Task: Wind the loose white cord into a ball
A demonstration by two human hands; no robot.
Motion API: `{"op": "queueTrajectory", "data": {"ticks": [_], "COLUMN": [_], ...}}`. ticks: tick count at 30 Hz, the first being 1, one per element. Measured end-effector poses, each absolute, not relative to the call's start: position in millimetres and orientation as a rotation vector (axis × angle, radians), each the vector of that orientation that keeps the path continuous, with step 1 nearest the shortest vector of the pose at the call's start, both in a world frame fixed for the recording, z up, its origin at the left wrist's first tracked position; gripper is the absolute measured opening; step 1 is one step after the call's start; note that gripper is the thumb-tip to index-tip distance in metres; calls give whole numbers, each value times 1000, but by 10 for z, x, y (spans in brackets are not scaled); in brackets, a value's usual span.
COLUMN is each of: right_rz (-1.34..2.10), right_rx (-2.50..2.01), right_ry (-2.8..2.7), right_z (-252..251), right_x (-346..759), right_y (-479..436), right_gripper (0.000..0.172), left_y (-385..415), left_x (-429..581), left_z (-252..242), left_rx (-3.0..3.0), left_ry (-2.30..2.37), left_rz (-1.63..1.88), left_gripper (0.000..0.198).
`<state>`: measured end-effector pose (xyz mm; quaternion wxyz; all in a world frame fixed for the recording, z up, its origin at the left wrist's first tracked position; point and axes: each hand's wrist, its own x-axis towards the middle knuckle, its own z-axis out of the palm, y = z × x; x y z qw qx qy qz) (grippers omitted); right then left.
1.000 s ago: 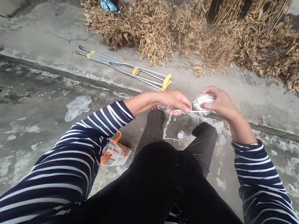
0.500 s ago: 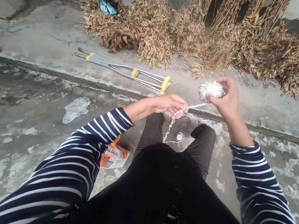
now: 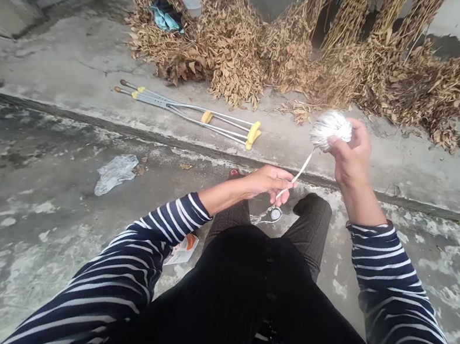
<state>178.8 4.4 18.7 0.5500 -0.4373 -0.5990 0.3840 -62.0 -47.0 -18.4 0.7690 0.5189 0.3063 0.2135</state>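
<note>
Now the right hand (image 3: pixel 353 159) is holding the rounded ball of wound white cord (image 3: pixel 329 128) farther out against the grey concrete step (image 3: pixel 170 132) than half a second ago, while the left hand (image 3: pixel 267 182) is sitting nearer the body, apparently leaving a longer, steeper strand of white cord (image 3: pixel 305 163) between them. Right-hand fingers are clasping the ball's right side; left-hand thumb and fingers are pinching the strand. Its long axis is slanting down-left toward the wearer, the roundish ball showing no clear axis.

Stringy, faintly glossy white ball (image 3: pixel 328 131); smooth metal crutches (image 3: pixel 150 100) near the front edge of the rough concrete step (image 3: pixel 51 72); crinkled plastic film (image 3: pixel 116 174)
</note>
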Motion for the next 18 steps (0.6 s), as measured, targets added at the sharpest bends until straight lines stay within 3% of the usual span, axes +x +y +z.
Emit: {"op": "queueTrajectory", "data": {"ticks": [4, 9, 11, 15, 18], "right_rz": [1090, 1256, 1276, 1284, 1318], "right_rx": [-1012, -1035, -1019, -1019, -958], "right_ry": [-1348, -1277, -1302, -1326, -1260], "right_z": [271, 521, 587, 651, 654], "right_x": [1780, 1590, 1520, 1464, 1495], "right_y": [2, -195, -237, -245, -211], "right_gripper": [77, 78, 74, 76, 75], "left_y": [-371, -129, -38, 53, 46], "left_x": [-518, -333, -238, -131, -173], "left_z": [-354, -221, -93, 125, 205], "left_rx": [1177, 1086, 1081, 1129, 1172], "left_ry": [826, 742, 723, 762, 739], "left_rz": [563, 775, 911, 1038, 1015], "left_gripper": [21, 53, 46, 10, 22]}}
